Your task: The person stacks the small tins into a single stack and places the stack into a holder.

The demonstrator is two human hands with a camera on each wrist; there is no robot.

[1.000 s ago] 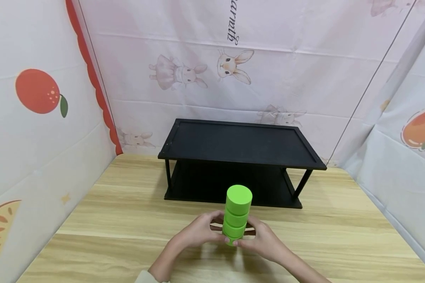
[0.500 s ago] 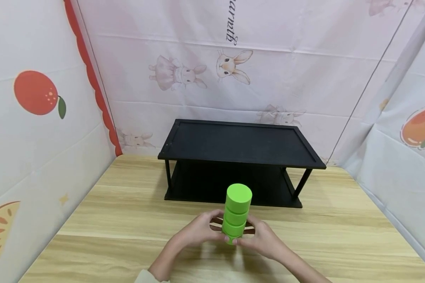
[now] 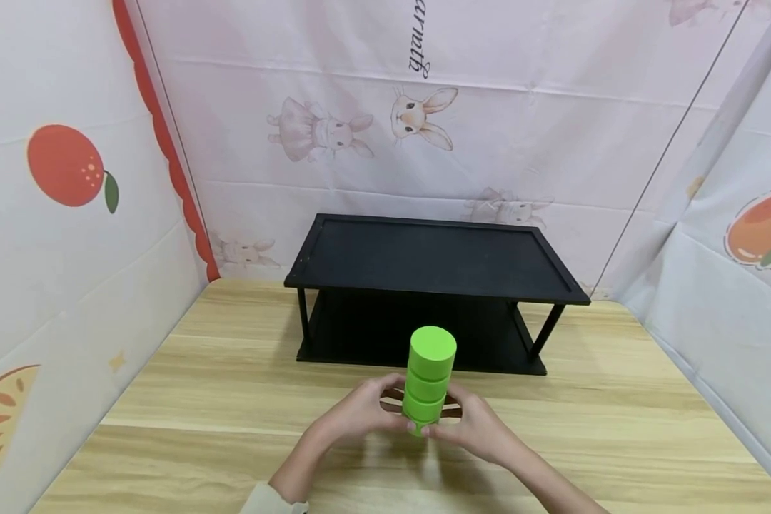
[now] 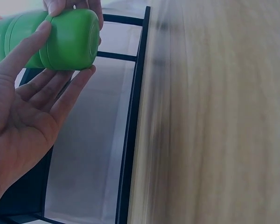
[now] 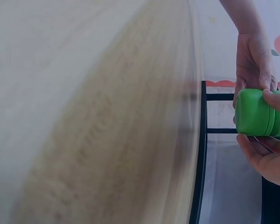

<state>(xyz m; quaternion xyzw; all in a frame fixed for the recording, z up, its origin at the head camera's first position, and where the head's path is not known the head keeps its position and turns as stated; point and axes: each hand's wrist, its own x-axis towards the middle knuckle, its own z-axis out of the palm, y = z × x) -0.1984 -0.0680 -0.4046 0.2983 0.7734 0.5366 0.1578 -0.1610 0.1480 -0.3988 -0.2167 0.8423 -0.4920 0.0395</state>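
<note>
A bright green cylindrical container (image 3: 429, 382) with grooves round its body is held upright between both hands in the head view. The left hand (image 3: 363, 412) grips its left side, thumb in front and fingers behind. On the opposite side the right hand (image 3: 478, 427) grips it the same way, with the two thumbs close together near the bottom. The left wrist view shows the base of the green container (image 4: 72, 39) held off the tabletop, with the left thumb and fingertips around its lower part. Its rounded base (image 5: 252, 113) also appears in the right wrist view, between both hands.
A black two-tier rack (image 3: 433, 260) stands on the wooden table (image 3: 231, 400) just beyond the container. Printed cloth (image 3: 360, 164) hangs behind the rack, and further cloth walls (image 3: 71, 285) border the table left and right.
Both hands have moved slightly up and away with the green container between them. Their grip looks the same, and the rack stays in place.
</note>
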